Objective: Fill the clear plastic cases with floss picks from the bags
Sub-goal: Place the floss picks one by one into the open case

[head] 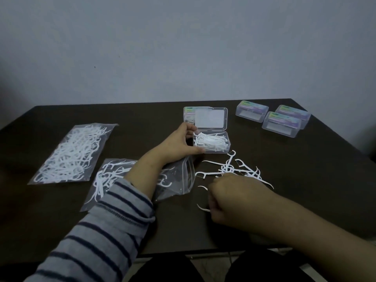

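Left hand (179, 142), striped grey sleeve pushed up the forearm, grips the left end of the open clear plastic case (211, 141): fingers curled over the far left corner, thumb along the near left corner. Case sits around the middle of the dark brown desk (305, 180), slightly toward the far edge, long axis running left-right, hinged lid (209, 118) laid back flat toward the far edge. Its tray is part full of white floss picks, mostly lying along the long axis.

Right hand (230, 197) is knuckles-up, fingers curled under in a loose fist over the loose white floss picks (232, 168) scattered just near-side of the case; a couple of pick ends stick out at the left of the fist, so it holds some, exact pinch hidden.

Opened clear zip bag (179, 180) lies under the left forearm, mouth toward the loose pile, few picks inside. Full sealed clear bag of picks (71, 153) lies toward the left edge, long axis angled near-left to far-right. Three closed clear cases with purple labels (280, 121) cluster at the far right corner.
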